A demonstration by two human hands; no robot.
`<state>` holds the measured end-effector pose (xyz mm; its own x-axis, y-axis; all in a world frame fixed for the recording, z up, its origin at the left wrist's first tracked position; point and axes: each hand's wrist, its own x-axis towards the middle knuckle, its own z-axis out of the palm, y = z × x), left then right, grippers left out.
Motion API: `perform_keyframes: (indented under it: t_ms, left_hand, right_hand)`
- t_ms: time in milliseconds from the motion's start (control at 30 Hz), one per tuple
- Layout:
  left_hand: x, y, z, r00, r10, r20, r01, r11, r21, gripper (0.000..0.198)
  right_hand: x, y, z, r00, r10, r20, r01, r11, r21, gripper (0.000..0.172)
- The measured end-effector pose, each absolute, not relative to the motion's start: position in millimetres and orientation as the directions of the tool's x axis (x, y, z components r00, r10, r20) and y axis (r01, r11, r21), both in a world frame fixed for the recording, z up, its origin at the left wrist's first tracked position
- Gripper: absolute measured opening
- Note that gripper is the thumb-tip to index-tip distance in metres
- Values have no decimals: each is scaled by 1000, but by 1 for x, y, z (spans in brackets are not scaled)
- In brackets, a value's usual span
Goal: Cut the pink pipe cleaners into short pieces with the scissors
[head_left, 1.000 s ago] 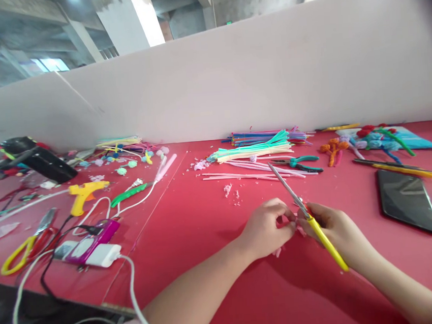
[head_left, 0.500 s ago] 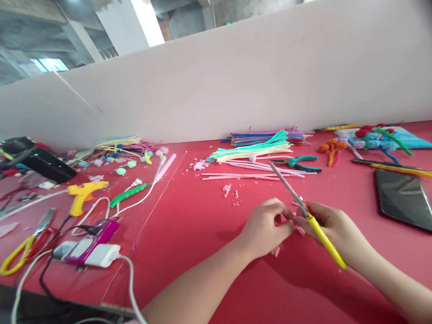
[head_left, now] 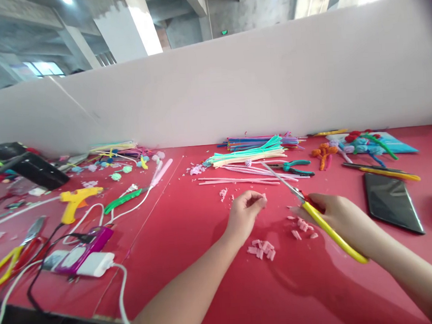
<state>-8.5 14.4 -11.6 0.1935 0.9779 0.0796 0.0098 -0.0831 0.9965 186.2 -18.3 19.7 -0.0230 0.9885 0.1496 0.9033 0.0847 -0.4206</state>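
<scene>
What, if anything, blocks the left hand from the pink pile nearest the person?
Nothing visible does: red tabletop shows between the left hand and that pile of pink pieces. The scissors in the right hand are off to the right.

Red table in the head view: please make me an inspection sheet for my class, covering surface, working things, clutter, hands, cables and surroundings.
Surface: red table, dotted with small scraps.
Working things: yellow-and-red scissors; short pink pieces in two loose groups.
Clutter: pipe-cleaner bundles, pliers, yellow glue gun, second scissors, dark flat slab.
Hands: left hand pinches what looks like a pink piece; right hand holds the yellow-and-red scissors.
Cables: white cables run past the front edge; a black cable loops near the purple power strip.
Surroundings: pale partition behind, concrete building beyond.
</scene>
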Motion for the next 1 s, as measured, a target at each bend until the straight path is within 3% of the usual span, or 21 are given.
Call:
perform_keyframes:
  t_ms: [100,167,367,533,733,1000]
  left_hand:
    - [-10,17,-13,169,984,60,-44,-53,998,21]
    - [-11,19,-14,141,989,38,-89,-26,996,21]
    - [-13,22,-12,47,999,-26,-214,35,976,17]
    - [-12,19,-7,15,1000,5,-291,0,957,13]
    - [-7,10,2,40,999,28,-355,-12,935,11]
    - [-5,8,5,28,999,35,-435,-19,900,10]
  right_hand:
    - [193,-11,30,-43,992,116,955,75,-287,27]
    - [196,-6,33,-67,988,139,959,102,-263,25]
    - [192,-5,17,-177,975,131,905,214,-367,27]
    - [186,-14,-2,-211,963,166,864,263,-429,29]
    - [184,-20,-7,-202,958,203,931,253,-265,27]
    - [182,-22,-10,-258,941,220,934,301,-190,31]
